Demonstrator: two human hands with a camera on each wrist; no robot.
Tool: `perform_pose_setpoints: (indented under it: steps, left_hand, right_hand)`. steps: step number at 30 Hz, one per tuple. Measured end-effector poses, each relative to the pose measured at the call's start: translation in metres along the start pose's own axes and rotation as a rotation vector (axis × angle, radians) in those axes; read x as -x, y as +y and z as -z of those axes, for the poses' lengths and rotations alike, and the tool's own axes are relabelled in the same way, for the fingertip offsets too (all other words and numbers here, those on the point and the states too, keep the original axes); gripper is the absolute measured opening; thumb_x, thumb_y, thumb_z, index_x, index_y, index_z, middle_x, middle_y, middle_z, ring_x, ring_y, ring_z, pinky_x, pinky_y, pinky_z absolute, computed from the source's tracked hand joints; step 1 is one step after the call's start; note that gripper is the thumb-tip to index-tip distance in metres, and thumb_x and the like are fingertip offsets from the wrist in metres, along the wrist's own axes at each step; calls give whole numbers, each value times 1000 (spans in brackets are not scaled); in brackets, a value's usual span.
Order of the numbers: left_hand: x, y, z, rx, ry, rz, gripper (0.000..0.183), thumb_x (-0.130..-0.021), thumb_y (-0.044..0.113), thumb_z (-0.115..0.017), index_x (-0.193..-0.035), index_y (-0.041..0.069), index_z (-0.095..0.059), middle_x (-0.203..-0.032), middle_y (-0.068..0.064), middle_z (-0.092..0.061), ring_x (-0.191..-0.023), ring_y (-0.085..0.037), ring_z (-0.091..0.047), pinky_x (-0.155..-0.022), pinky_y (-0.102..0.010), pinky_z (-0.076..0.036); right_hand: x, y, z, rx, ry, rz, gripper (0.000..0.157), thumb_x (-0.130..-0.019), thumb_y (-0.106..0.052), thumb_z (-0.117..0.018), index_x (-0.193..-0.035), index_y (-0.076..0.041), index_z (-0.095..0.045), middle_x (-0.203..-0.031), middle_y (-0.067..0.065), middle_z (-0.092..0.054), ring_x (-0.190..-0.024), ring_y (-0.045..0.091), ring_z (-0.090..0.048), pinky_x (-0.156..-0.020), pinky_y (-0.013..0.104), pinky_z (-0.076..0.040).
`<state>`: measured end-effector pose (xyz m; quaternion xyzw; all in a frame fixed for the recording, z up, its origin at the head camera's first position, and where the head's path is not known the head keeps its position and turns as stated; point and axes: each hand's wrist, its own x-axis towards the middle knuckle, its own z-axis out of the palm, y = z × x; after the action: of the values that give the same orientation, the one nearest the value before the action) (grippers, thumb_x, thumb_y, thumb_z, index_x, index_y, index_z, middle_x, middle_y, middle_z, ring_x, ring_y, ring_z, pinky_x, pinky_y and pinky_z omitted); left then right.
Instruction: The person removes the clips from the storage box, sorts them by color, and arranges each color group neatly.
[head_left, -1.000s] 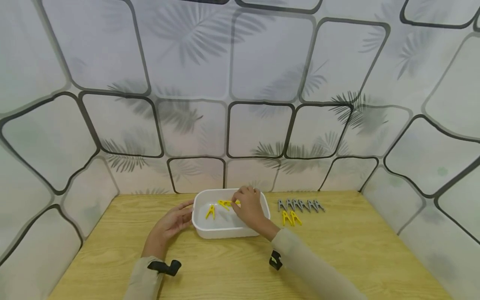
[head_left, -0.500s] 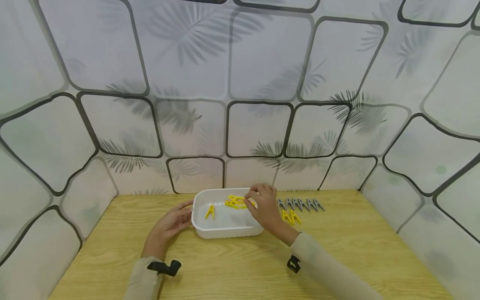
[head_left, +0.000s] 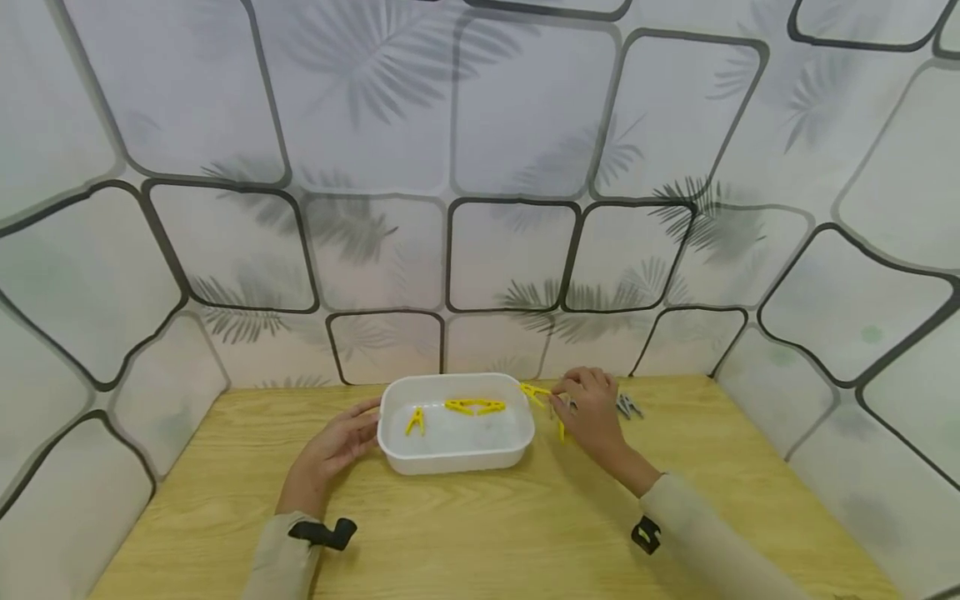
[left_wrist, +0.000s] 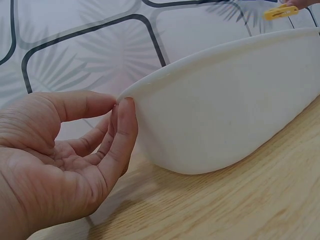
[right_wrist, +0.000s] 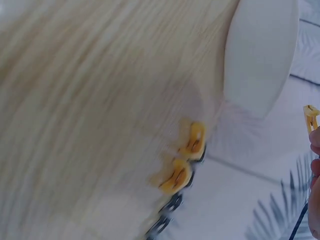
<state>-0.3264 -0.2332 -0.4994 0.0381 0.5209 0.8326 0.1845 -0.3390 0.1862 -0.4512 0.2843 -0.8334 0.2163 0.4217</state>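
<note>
Bright yellow clothespin (head_left: 536,389), A-shaped, pinched by right hand (head_left: 592,414)

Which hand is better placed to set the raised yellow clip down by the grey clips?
Likely the right hand: it pinches the yellow clip near the grey clips; the left hand touches the white tub at its left end.

I have the head camera high and back, looking forward and down across the bench (head_left: 450,529) to its far edge and the patterned wall (head_left: 510,258). My left wrist view sits low and close, facing past the left grip (left_wrist: 70,162) at the white tub (left_wrist: 215,107). My right wrist view, turned sideways, looks toward the far edge; all three share the tub and the held yellow peg (left_wrist: 275,13)
</note>
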Motion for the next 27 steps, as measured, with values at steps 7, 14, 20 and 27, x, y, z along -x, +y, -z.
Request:
perform_pose_setpoints:
  steps: [7,14,20,27]
  left_hand:
    - [2,4,-2,15,-6,4,27,-109,5,-43,-130,17,-55,-105,5,-70,-93,-5,-67,-80,-20,-57]
    - [3,1,-2,6,-28,3,27,-109,5,-43,-124,21,-58,-107,5,-70,-95,-5,-67,-81,-20,-57]
    - [2,-1,-2,7,-14,9,27,-109,5,-43,-124,21,-58,-106,5,-70,-95,-5,-66,-81,-20,-57]
    - [0,1,-1,5,-29,3,26,-109,5,-43,-131,17,-52,-108,4,-70,-97,-5,-67,-83,-21,-58]
  right_hand:
    - [18,30,25,77,-17,-81,20,-73,-2,-90,-79,-6,-72,-92,13,-64,-89,35,-53,-86,62,-34]
    - [35,52,46,110,-54,-181,19,-73,0,-89,-79,-5,-72,-96,17,-66,-93,40,-55,-90,66,-33]
    - [47,62,56,141,-106,-258,19,-74,-1,-88,-77,-7,-70,-90,13,-65,-89,37,-54,-93,67,-33]
    - [55,68,62,173,-226,-363,15,-79,-6,-86,-80,-6,-72,-96,15,-66,-93,39,-53,-91,65,-33]
